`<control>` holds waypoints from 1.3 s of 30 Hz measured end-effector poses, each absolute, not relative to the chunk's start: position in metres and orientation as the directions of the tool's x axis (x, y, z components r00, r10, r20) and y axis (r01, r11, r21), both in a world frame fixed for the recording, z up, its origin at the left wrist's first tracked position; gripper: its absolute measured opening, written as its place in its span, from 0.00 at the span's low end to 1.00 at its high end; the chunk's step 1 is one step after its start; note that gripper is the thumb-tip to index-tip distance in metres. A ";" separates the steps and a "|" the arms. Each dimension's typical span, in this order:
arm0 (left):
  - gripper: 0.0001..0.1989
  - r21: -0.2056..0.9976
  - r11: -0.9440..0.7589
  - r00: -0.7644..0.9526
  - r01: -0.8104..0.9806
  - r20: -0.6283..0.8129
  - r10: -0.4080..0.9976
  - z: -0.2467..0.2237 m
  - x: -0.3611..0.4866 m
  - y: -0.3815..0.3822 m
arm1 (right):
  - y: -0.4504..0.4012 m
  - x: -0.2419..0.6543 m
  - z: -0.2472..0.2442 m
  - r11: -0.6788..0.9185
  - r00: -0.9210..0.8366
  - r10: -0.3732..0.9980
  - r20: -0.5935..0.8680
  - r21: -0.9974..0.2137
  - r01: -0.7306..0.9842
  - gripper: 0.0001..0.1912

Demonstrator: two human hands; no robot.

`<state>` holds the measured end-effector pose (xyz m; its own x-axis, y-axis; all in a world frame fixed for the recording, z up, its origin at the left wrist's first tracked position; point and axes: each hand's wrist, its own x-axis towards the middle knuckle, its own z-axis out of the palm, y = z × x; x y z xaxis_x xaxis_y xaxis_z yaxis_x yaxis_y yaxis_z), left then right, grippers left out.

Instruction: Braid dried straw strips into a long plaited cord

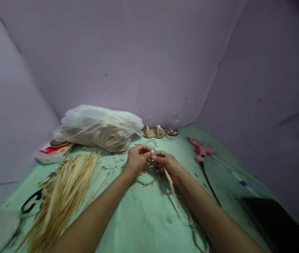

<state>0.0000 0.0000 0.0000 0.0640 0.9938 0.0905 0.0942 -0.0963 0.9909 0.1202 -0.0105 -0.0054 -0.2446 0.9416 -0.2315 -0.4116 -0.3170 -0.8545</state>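
Bare forearms [94, 214] are stretched forward over the pale green table [136, 232], and the left hand [138, 158] and right hand [168, 164] are brought together, fingertips nearly meeting. Between them, above the middle of the table, a small fibre piece [152, 154] is pinched by the fingers of both hands; its exact form is too blurred to be told. A long pale strand [170, 183] is seen hanging from beneath the right hand, though whether it is gripped there cannot be made out.

The piece may be judged very light, dry and slightly springy, with little slip but a risk of splitting if bent sharply. It is best held lightly by the fingertips, close to the worked spot.

Farther out, dried strips [65, 193] are spread to the left, beside a black loop handle [30, 198]. Beyond the hands, woven pieces [154, 133] and a clear container [172, 132] are set near the wall, beside a filled plastic bag [99, 126]. To the right, a pink glue gun [203, 150] is laid.
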 end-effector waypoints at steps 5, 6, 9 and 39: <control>0.08 0.763 -0.414 0.085 0.497 0.432 0.898 -0.003 -0.002 -0.004 | -0.012 0.120 -0.006 -0.332 -0.177 0.942 -0.284 -0.855 -0.398 0.15; 0.09 0.683 -0.467 0.132 0.561 0.483 0.865 -0.004 -0.003 -0.005 | -0.011 0.119 -0.008 -0.326 -0.159 0.945 -0.286 -0.862 -0.389 0.14; 0.10 0.541 -0.519 0.245 0.662 0.499 0.832 -0.006 -0.006 -0.006 | -0.010 0.119 -0.012 -0.288 -0.089 0.957 -0.275 -0.892 -0.349 0.12; 0.07 0.687 -0.237 0.104 0.687 0.229 0.968 -0.026 -0.012 0.067 | 0.050 0.118 -0.027 -0.185 0.151 0.981 -0.125 -0.847 0.498 0.10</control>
